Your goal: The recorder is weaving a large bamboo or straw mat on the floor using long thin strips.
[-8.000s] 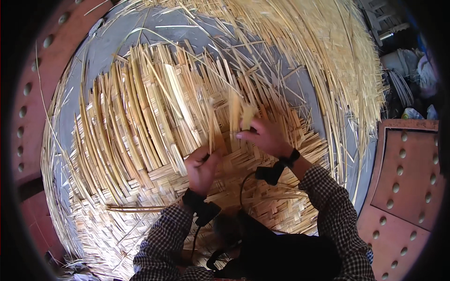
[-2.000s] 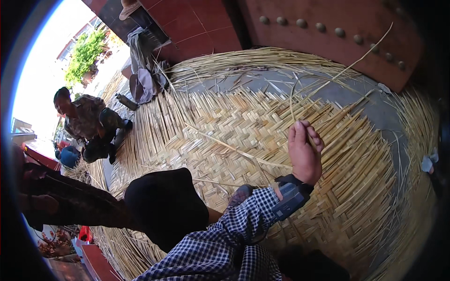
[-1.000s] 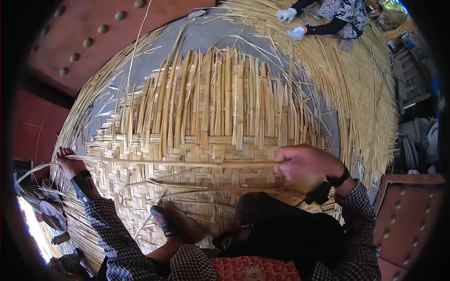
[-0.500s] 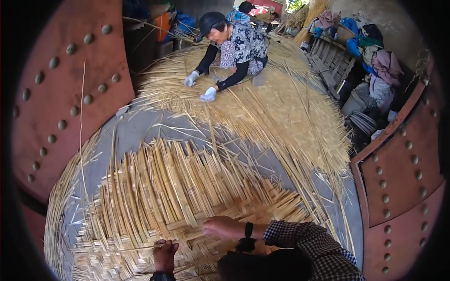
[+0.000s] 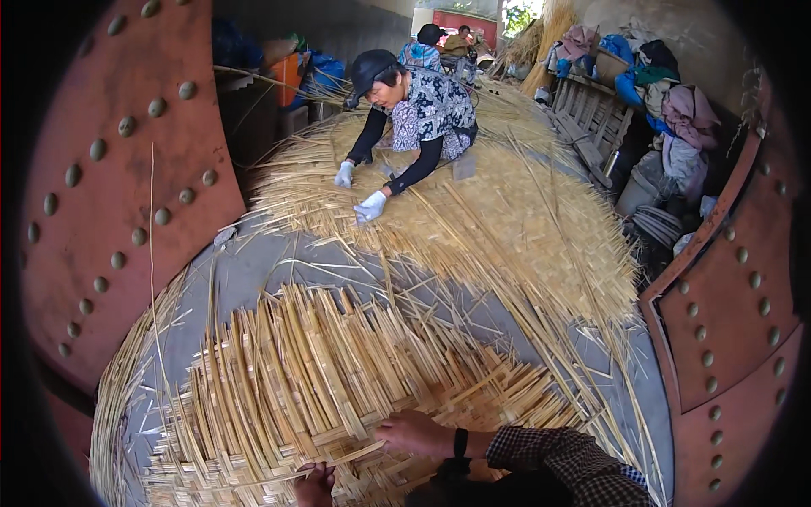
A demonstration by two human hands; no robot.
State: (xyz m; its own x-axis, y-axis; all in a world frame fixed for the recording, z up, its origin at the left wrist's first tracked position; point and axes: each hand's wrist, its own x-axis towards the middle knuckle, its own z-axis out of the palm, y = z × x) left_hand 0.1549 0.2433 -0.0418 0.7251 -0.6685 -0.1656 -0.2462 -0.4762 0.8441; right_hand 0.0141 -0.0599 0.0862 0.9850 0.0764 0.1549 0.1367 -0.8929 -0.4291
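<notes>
A mat woven from flat, pale yellow reed strips (image 5: 346,372) lies under my hands, with long loose ends fanning out from its far side. At its near edge my left hand (image 5: 314,486) is closed, pinching a thin reed strip (image 5: 355,457) that runs slantwise over the weave. My right hand (image 5: 416,435), farther to the right and a wristband behind it, bends its fingers down at the strip's other end. Its fingertips are partly hidden, but they appear closed on that strip.
Across the grey floor (image 5: 245,270), a gloved person (image 5: 427,110) squats on a larger woven mat (image 5: 524,220). Red studded doors (image 5: 127,194) stand at both sides. Bags and cloths (image 5: 676,118) are piled along the right wall, by a wooden ladder-like frame (image 5: 587,118). Others sit farther back.
A reed strip now stretches between my hands, and both have shifted slightly right and down in view. The person opposite has moved their gloved hands over the mat. The whole view has tilted up a little.
</notes>
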